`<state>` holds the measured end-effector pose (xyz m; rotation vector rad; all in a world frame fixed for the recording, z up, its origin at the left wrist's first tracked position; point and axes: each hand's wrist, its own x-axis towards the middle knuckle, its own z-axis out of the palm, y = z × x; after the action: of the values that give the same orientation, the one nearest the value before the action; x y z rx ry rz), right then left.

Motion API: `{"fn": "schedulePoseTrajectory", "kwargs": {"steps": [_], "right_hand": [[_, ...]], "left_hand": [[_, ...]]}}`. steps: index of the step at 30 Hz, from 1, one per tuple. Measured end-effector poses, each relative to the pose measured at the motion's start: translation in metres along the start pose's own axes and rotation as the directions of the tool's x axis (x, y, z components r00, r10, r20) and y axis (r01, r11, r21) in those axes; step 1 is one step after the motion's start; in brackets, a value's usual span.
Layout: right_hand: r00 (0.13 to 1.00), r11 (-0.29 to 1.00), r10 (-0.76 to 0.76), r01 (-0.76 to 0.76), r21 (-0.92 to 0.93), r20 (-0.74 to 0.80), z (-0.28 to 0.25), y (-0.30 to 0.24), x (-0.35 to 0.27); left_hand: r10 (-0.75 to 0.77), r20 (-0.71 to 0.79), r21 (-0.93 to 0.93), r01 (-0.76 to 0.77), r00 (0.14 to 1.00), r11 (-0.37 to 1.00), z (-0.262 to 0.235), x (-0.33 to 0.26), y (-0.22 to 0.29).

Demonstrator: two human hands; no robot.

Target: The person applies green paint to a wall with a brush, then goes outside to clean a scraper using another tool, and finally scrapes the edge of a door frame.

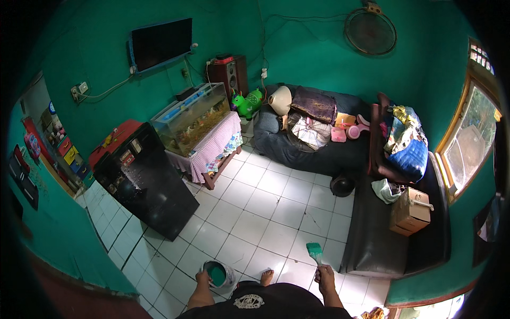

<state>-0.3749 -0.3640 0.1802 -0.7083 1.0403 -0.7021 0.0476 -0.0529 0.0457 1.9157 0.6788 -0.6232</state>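
Note:
My left hand (202, 277) grips the rim of a small white bucket (229, 277) at the lower middle. Green paint (216, 273) shows inside the bucket. In my right hand (324, 275) is a paintbrush (315, 252), its bristles pointing up and away from me and coated in green. The brush is held in the air over the tiled floor, to the right of the bucket and apart from it. My fingers are closed round its handle.
A black refrigerator (151, 186) stands at left, beside a fish tank (194, 122) on a cloth-covered stand. A dark sofa (276, 143) piled with things lines the far wall. At right, a cardboard box (411, 211) sits on a black couch (366, 250). White tiles (249, 207) cover the floor.

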Motion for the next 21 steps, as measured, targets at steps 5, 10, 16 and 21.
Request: {"fn": "schedulePoseTrajectory", "kwargs": {"steps": [5,10,16,21], "right_hand": [[0.999,1.000,0.030,-0.030,-0.004,0.031,0.004,0.003,0.007],[0.998,0.999,0.044,-0.043,-0.030,0.043,0.009,0.004,0.012],[0.994,0.997,0.062,-0.059,-0.046,0.088,0.013,0.004,0.020],[0.995,0.995,0.068,-0.062,-0.082,0.075,0.014,0.000,0.025]], "left_hand": [[-0.057,0.017,0.051,0.056,0.998,0.997,-0.022,-0.003,-0.023],[-0.152,-0.095,0.116,0.162,0.984,0.980,-0.040,-0.010,-0.046],[-0.219,-0.195,0.125,0.245,0.956,0.961,-0.056,-0.005,-0.070],[-0.214,-0.184,0.138,0.241,0.959,0.961,-0.058,-0.005,-0.074]]}}
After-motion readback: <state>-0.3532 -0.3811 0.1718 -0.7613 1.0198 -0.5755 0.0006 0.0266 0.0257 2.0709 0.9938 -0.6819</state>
